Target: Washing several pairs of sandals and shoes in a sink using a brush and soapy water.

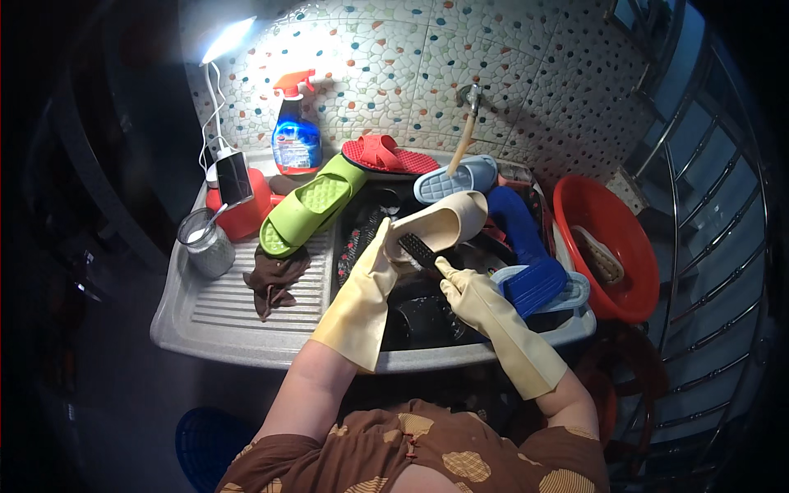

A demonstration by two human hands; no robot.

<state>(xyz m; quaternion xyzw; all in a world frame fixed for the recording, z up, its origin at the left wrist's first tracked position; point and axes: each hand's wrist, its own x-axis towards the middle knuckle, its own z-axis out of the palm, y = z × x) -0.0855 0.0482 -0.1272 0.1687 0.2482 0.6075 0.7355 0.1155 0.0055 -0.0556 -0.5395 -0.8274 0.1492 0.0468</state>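
Both hands wear long cream rubber gloves. My left hand [383, 256] grips one end of a cream open-toe slipper [441, 219], held up over the sink basin. A black scrubbing brush [418, 251] is in my right hand [465, 293], and its head lies against the slipper's near end. Below sits the basin with dark footwear [425, 317] in it, partly hidden by my hands. A light blue slipper [456, 179] lies just beyond the cream one. To the right, a blue plastic item [530, 265] with a wide, ridged end rests over another light blue slipper [576, 289].
Green slippers [311, 203] and a red slipper [391, 155] lie along the sink [240, 342]. A brown cloth [277, 280], glass jar [212, 252], red container [246, 215], phone [234, 179] and spray bottle [297, 132] stand left. A tap hose [463, 142] hangs behind; a red basin [635, 259] is right.
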